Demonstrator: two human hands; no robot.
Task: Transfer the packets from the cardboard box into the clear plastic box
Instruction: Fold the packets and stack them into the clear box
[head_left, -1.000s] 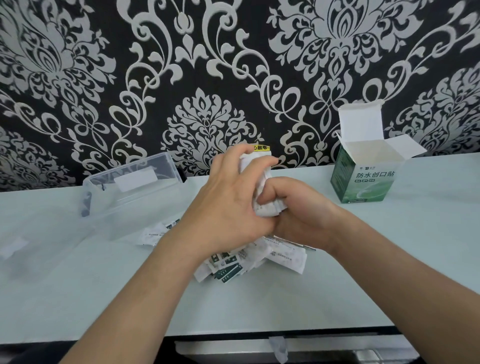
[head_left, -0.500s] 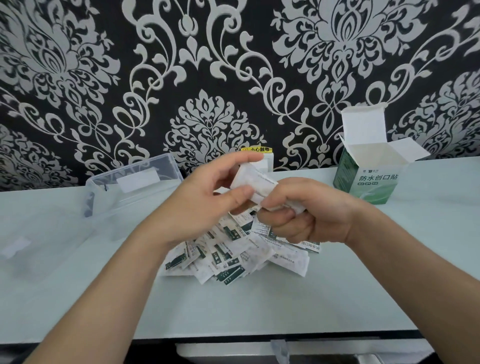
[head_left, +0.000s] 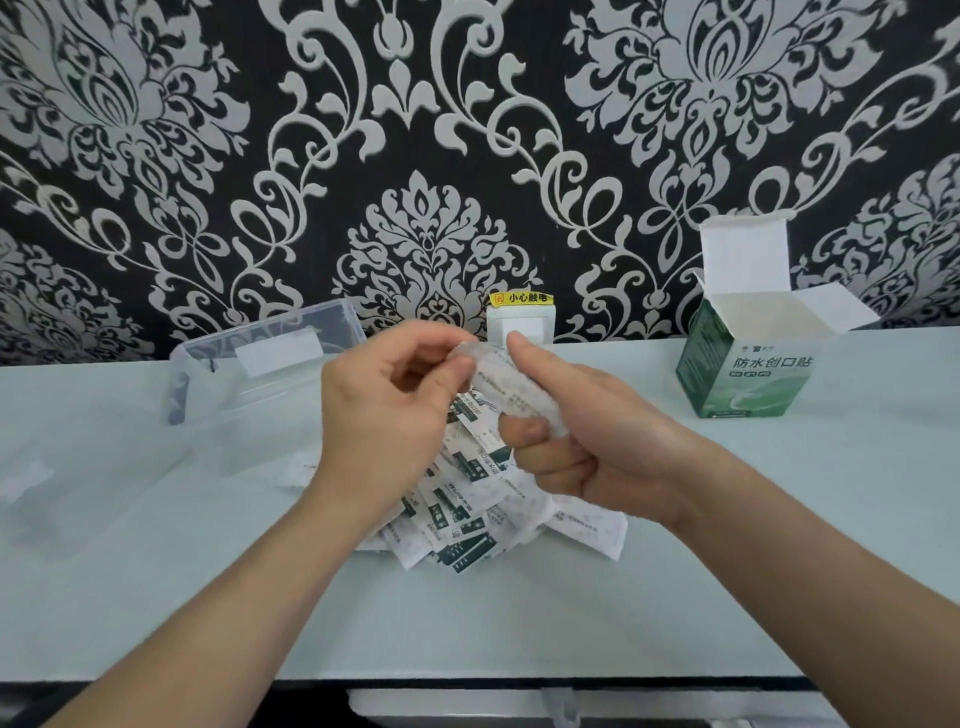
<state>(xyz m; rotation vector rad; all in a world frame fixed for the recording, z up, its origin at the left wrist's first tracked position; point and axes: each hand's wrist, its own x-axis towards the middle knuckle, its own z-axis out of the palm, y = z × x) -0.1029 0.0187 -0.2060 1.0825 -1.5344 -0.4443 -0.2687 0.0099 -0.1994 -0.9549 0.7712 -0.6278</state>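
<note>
Packets (head_left: 467, 519): flat paper-wrapped bandage sachets, white with dark green print, fanned in a loose heap on the tabletop (head_left: 519, 623), right under our hands. They look out of the cardboard box already and not yet in the clear one.

We judge them very light, thin and floppy, with slick paper faces, so a stack will likely slide apart. Not fragile, though they crease easily. Best hold: pinch a small bundle across its short edges, thumb on top, fingers under, or sweep the heap together first.

Between the hands sits a crinkly translucent wrapper (head_left: 511, 387), probably an inner bag; whether any packets are inside it we cannot tell. Right hand (head_left: 587, 441) has its grip clenched on the wrapper's lower end, thumb up against the top. Left hand (head_left: 384, 415) pinches the upper end between thumb and forefinger, other fingers curled.

Cardboard box (head_left: 748, 374): green and white, upright, flaps open, well right of the heap. Its inside is not visible to the bottom.

Clear plastic box (head_left: 260, 364): left of the hands near the wall, open; one or two packets seem to lie inside near its edge, hard to confirm through the plastic. A clear sheet further left could be its lid (head_left: 78, 467).

Behind the hands, a white wall socket (head_left: 521, 322) with a yellow warning label.
</note>
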